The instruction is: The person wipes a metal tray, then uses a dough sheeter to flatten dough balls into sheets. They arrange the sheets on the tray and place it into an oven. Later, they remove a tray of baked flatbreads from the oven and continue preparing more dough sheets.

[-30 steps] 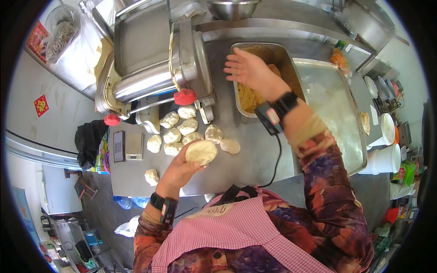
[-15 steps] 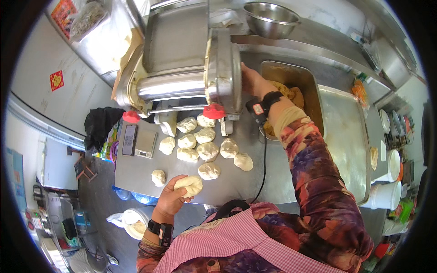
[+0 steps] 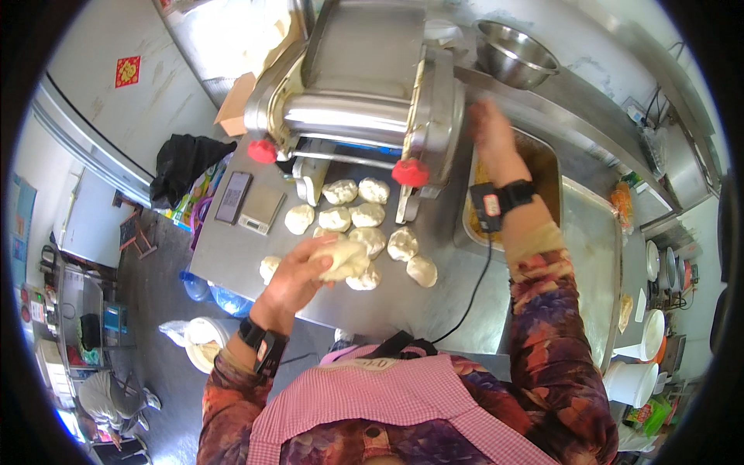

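Head view: left hand [image 3: 291, 280] clamped on a pale dough piece [image 3: 346, 260], thumb nearest the wearer, other fingers mostly hidden beneath; looks cradled from below because soft dough would likely sag otherwise. Dough lumps [image 3: 402, 244] sit just beyond and right of those fingers, some touching, probably grouped for easy reach. Scale [image 3: 262, 211] and phone [image 3: 233, 198] farther off, beyond-left of them, likely parked out of the way. Right hand [image 3: 494, 139] raised beside the roller machine [image 3: 345, 112], blurred; can't tell whether fingers are apart or together, or touching it. Deep metal pan [image 3: 549, 182] with yellowish contents lies nearer the wearer than those fingertips, partly behind the wrist.
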Motion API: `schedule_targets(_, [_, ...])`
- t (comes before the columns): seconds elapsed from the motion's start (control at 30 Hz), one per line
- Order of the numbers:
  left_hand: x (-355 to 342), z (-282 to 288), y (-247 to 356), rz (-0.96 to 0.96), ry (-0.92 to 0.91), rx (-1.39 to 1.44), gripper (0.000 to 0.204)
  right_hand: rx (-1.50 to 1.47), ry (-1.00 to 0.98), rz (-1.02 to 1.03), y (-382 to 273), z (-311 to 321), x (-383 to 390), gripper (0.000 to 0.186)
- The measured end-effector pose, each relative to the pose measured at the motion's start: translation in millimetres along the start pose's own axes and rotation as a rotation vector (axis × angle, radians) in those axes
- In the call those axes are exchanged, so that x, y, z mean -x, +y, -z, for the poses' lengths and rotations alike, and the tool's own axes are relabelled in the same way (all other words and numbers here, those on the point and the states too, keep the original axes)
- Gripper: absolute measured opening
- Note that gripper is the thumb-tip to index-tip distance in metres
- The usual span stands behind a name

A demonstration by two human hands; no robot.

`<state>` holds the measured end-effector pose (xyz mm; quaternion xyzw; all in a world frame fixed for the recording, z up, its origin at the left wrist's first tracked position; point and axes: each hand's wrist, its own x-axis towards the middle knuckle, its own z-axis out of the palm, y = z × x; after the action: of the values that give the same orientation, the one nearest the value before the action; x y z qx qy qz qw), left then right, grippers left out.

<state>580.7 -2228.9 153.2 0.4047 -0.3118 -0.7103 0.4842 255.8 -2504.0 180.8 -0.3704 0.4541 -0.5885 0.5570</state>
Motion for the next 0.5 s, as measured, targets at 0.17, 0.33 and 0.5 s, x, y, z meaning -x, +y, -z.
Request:
schedule_targets(0.17, [-22.5, -0.5, 28.8, -0.079, -0.090, -0.103, 0.055, -0.037, -0.217, 0.722, -60.8, -25.3, 116.8, 0.039])
schedule_targets(0.33, [-29.0, -12.2, 49.4, -0.174, -0.241, -0.127, 0.043, 0.186, -0.699, 0.335, -43.6, -80.0, 224.0, 0.038])
schedule_targets(0.5, [-27.6, -21.4, 76.7, -0.304, -0.351, -0.404, 0.039, 0.159, -0.578, -0.059, -3.5, -129.4, 242.8, 0.041])
